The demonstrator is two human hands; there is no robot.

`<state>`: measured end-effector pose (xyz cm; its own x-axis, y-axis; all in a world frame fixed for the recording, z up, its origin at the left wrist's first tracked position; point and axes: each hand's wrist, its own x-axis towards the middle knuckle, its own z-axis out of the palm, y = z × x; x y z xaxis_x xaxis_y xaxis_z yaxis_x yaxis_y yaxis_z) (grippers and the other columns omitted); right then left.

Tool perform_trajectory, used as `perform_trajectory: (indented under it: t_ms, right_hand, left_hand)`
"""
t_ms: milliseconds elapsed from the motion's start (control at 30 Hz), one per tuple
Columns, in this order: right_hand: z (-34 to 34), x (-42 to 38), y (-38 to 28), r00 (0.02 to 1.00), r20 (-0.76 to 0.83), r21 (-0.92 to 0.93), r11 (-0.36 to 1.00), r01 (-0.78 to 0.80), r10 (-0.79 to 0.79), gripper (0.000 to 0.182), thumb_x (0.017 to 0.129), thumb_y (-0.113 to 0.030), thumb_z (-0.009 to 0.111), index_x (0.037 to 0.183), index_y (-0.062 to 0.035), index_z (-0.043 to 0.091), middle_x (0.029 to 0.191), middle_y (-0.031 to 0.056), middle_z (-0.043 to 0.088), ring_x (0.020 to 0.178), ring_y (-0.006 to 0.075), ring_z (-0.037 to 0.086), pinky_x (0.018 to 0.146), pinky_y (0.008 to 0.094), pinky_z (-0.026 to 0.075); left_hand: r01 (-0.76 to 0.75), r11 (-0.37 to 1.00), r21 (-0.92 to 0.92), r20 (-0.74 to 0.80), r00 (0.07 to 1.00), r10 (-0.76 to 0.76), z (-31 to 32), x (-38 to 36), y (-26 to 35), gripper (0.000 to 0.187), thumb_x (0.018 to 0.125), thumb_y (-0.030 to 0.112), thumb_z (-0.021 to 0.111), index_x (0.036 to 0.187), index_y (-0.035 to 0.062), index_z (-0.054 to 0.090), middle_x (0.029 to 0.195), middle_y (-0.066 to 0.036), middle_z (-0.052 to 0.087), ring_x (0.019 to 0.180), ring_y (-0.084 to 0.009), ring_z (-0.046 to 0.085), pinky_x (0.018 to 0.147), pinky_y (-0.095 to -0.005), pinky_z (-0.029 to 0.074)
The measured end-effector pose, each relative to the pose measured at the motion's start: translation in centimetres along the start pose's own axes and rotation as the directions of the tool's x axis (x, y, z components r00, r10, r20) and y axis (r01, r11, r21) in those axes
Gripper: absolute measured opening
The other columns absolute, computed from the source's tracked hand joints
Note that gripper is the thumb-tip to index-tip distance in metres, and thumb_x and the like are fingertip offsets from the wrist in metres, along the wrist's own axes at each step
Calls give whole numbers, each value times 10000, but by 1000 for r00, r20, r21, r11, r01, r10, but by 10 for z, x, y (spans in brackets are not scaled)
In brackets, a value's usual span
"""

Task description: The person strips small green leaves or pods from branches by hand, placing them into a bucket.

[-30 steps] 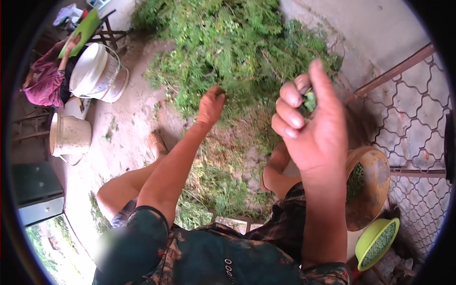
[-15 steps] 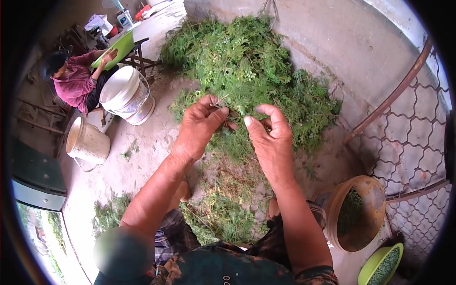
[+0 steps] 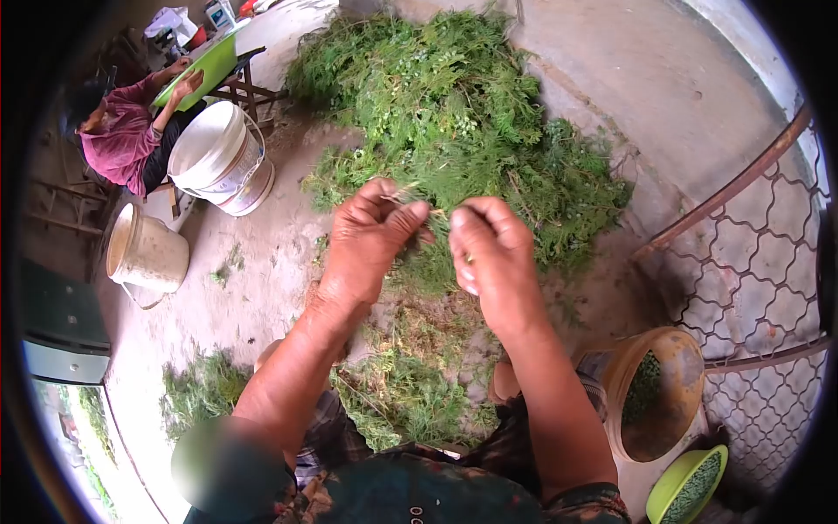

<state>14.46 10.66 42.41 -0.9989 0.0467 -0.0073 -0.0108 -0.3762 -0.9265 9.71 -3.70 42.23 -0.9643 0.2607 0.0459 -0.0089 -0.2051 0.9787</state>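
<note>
My left hand (image 3: 362,244) pinches a thin evergreen twig (image 3: 403,194) between thumb and fingers, and its pale stalk sticks out above the thumb. Close to its right, my right hand (image 3: 496,262) is closed, with the fingers curled in. A small green bit (image 3: 470,258) shows at its fingers; its kind is too small to make out. Both hands are raised in front of a large heap of feathery evergreen branches (image 3: 428,96), which bears pale green clusters.
Stripped sprigs (image 3: 401,397) lie between my legs. At right stand a tan bucket (image 3: 694,384) with green pieces inside, a lime-green bowl (image 3: 723,463) and a wire-mesh gate (image 3: 755,236). White buckets (image 3: 205,157) stand at left, near a seated person (image 3: 122,131) with a green basin (image 3: 209,74).
My right hand has closed its fingers and turned inward, where thumb and index finger were apart near a green piece. The left hand still holds the twig. The view has shifted slightly.
</note>
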Motion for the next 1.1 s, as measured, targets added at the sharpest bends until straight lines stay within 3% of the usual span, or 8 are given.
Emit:
perform_trajectory:
  t_ms: [200,333,533,700,767,867,1000,1100]
  right_hand:
    - [-22,1,-18,997,-13,598,799,-56,79,143,880,-252,491,864,-118,538,661,-9,485,419,37,363,341,199,258]
    - [-6,-4,-10,973,0,271,937,-222,231,242,876,-317,592,813,-87,547,666,-1,494,415,27,354,342,182,255]
    - [0,-6,5,999,-23,-367,930,22,-33,226,847,-173,633,950,21,581,659,-19,512,504,41,404,427,215,345]
    - [-4,-2,11,976,50,-524,826,207,-212,155,853,-137,602,912,5,581,652,-4,518,489,49,415,427,227,359]
    - [-6,-5,-7,963,160,175,954,-242,215,115,869,-156,559,899,-44,559,650,6,500,435,49,385,374,219,319]
    - [-12,-8,-15,956,155,474,831,-293,249,119,909,-197,482,923,-91,535,668,2,485,373,54,310,326,215,254]
    - [-10,-8,-10,955,115,472,830,-296,275,163,886,-224,513,963,-85,479,707,44,499,399,60,326,351,201,246]
    - [-11,-6,-9,961,55,407,872,-270,272,158,897,-208,507,970,-74,464,710,52,497,411,59,343,350,198,243]
  left_hand:
    - [60,995,-77,-112,991,-68,-27,5,4,183,816,61,659,915,79,507,721,-35,617,574,-113,585,530,-211,441]
    - [90,982,-168,-32,995,-97,-20,1,5,164,818,47,651,917,65,521,723,-38,619,590,-111,582,554,-221,448]
    - [96,990,-107,-20,995,-99,-20,-2,-1,229,819,34,646,974,63,481,730,-42,613,591,-116,579,545,-211,466]
    - [110,991,-70,-23,994,-112,-16,-2,-7,175,826,49,638,943,56,507,725,-44,625,601,-103,592,536,-207,455]
    - [114,993,-21,-57,992,-115,-20,2,-8,134,835,61,628,917,51,522,713,-41,624,604,-95,595,531,-211,450]
    - [98,984,149,-273,960,-54,-27,10,-11,128,843,46,594,943,36,513,743,-47,629,593,-81,578,515,-208,443]
    - [35,996,83,-176,984,-20,-16,6,-16,173,845,38,562,1012,57,522,820,-47,634,563,-59,515,516,-185,433]
    - [204,979,-8,11,979,-204,-4,-3,-11,217,851,111,610,1057,80,550,728,23,575,558,-36,471,507,-159,371]
